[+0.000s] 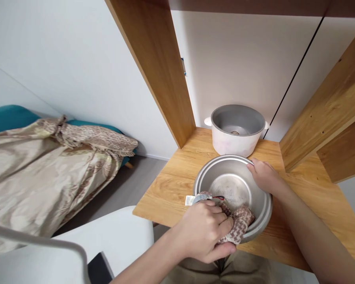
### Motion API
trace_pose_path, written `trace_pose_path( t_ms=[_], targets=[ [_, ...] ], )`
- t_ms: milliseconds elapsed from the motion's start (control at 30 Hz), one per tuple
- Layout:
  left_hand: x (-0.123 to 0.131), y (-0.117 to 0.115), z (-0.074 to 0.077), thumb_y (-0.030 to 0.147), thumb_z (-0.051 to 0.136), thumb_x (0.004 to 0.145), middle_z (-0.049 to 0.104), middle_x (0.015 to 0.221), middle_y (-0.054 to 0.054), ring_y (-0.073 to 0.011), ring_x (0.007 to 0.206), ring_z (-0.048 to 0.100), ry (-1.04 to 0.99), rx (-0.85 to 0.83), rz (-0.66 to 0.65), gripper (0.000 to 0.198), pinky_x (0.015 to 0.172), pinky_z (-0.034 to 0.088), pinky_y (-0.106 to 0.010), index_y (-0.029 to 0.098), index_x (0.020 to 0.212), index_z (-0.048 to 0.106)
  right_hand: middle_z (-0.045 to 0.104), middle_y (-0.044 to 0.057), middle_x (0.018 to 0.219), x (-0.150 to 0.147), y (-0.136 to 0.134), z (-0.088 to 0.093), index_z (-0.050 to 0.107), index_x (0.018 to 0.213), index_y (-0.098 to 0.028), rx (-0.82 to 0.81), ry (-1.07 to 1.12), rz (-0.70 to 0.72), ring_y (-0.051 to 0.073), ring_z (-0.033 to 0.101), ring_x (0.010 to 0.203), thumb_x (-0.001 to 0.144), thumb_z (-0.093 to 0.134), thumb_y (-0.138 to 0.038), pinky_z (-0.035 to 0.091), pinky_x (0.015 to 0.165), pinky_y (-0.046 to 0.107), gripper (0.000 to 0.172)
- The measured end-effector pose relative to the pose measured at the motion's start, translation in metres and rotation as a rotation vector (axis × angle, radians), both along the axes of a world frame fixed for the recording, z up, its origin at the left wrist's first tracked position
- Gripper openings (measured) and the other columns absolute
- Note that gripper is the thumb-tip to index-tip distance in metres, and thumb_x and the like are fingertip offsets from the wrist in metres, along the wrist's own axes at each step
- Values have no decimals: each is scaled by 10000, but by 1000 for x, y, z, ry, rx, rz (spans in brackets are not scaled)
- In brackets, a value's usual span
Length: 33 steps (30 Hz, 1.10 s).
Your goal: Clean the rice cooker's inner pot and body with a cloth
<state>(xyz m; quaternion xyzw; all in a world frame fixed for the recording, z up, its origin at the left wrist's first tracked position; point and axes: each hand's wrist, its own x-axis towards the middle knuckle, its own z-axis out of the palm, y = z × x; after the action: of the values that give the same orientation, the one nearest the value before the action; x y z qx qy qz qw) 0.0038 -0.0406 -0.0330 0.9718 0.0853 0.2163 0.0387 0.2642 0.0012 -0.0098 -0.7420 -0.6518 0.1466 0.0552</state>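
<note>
A metal inner pot (233, 185) sits tilted at the near edge of the wooden desk (171, 185). My left hand (205, 232) is closed on a brown patterned cloth (239, 225), pressing it against the pot's near inside wall and rim. My right hand (264, 175) grips the pot's far right rim, fingers curled over the edge. Behind the pot stands a white rice cooker body (236, 130), open and empty, with a grey inside.
Wooden shelf panels (156, 67) rise on the left and right of the desk. A white chair back (106, 236) is at lower left. A bed with a beige patterned cover (47, 165) lies at left, grey floor between it and the desk.
</note>
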Motion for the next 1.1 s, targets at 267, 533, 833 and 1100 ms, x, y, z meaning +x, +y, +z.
trace_pose_path(
  t_ms=[267,533,833,1100],
  targets=[
    [14,-26,-1,499,521,943,595,595,-1,-171,508,550,-50,79,221,367,547,373,-360,215,719,580,748,120,1071,-4,1,4,623,1120,-198,-28,-39,2,268,679,1011,1099,337,-353,367,755,317,326],
    [41,-49,0,480,674,839,611,604,16,-178,531,582,-98,107,413,311,541,373,-376,220,704,568,746,137,1072,-7,1,5,627,1131,-195,-37,-75,-12,278,677,1006,1104,321,-361,363,756,322,349],
    [70,-71,-11,479,642,874,570,598,1,-186,523,546,-205,114,611,306,556,350,-368,225,744,532,748,126,1086,-7,3,7,620,1106,-195,-41,-76,33,266,679,1018,1106,332,-366,363,761,313,335],
    [39,-51,-3,512,607,943,618,665,-1,-184,591,582,-150,113,419,330,579,370,-365,208,817,583,737,145,1056,-3,0,8,608,1147,-180,-60,-74,5,279,679,1011,1109,318,-378,372,735,318,353]
  ],
)
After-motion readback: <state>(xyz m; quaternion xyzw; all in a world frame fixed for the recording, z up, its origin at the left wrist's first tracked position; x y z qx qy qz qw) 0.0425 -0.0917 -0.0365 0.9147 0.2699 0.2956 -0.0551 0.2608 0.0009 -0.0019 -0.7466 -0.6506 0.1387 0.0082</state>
